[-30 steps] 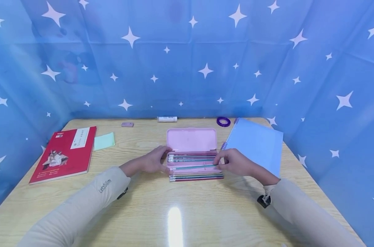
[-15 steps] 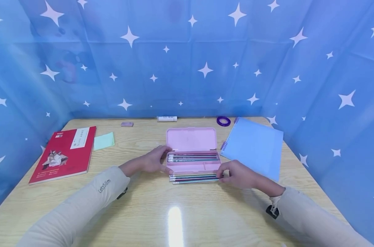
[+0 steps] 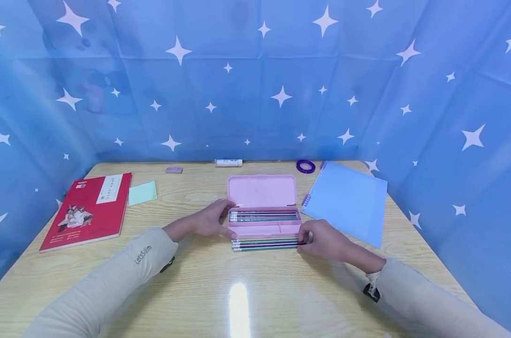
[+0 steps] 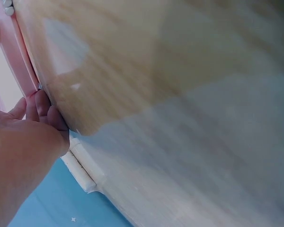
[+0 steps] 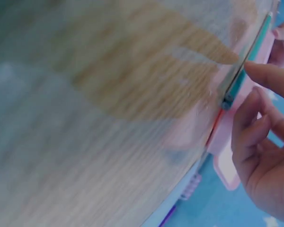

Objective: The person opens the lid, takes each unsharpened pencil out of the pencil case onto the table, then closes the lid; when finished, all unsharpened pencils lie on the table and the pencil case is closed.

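Observation:
A pink pencil case (image 3: 255, 230) lies with its lid raised, several pencils (image 3: 263, 216) in its rear compartment. My left hand (image 3: 210, 219) grips the case's left end, thumb at the front corner; its curled fingertips (image 4: 42, 101) show against the case in the left wrist view. In front of the case lies a row of several pencils (image 3: 265, 244), eraser ends to the left. My right hand (image 3: 324, 239) is at the right end of this row, thumb and finger around the pencil ends. In the right wrist view a fingertip touches a teal pencil (image 5: 236, 85).
On the left lie a red book (image 3: 88, 211) and pale green sticky notes (image 3: 142, 193). Along the back are an eraser (image 3: 173, 170), a white tube (image 3: 228, 163) and a purple tape roll (image 3: 305, 166). A blue spiral notebook (image 3: 348, 202) lies behind my right hand.
My right hand has brought a teal pencil from the case's front compartment to the front of the row. That pencil has since slid slightly left, level with the others. My left hand stays put.

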`<state>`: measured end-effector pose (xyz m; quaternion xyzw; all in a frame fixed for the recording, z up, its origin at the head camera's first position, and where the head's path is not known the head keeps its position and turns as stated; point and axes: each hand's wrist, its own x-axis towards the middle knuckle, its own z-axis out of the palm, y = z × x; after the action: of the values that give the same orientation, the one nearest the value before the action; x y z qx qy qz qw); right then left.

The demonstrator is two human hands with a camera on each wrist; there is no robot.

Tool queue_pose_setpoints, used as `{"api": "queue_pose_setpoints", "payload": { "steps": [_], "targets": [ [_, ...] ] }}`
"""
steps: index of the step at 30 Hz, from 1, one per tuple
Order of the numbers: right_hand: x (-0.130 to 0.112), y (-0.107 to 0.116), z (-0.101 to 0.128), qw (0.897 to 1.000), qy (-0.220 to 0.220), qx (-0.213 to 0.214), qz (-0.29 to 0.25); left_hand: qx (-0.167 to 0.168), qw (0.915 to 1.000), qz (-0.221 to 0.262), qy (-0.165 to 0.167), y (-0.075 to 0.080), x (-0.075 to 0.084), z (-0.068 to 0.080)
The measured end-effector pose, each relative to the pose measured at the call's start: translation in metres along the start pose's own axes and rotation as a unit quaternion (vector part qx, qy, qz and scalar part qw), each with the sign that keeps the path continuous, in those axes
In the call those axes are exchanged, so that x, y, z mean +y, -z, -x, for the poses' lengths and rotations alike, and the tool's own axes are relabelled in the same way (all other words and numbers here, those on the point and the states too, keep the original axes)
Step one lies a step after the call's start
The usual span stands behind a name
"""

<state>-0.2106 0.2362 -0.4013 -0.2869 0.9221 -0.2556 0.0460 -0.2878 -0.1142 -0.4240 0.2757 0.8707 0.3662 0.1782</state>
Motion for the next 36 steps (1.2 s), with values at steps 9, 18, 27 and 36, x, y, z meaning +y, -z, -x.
{"api": "queue_pose_setpoints", "payload": {
  "steps": [9,18,27,36],
  "targets": [
    [0.006,0.005,0.006,0.997,-0.081,-0.019,-0.003,-0.001,0.9999,-0.006,0.01,0.001,0.0,0.002],
    [0.005,0.0,0.005,0.998,-0.051,-0.014,-0.024,0.001,1.0,-0.003,0.006,0.0,0.002,0.002],
    [0.004,0.01,0.0,0.998,-0.062,-0.011,-0.029,0.0,1.0,-0.008,0.001,0.0,0.004,0.003],
    [0.009,0.015,-0.03,0.999,-0.011,0.008,-0.035,0.0,0.9999,-0.015,0.005,0.001,0.0,0.001]
  ]
}}
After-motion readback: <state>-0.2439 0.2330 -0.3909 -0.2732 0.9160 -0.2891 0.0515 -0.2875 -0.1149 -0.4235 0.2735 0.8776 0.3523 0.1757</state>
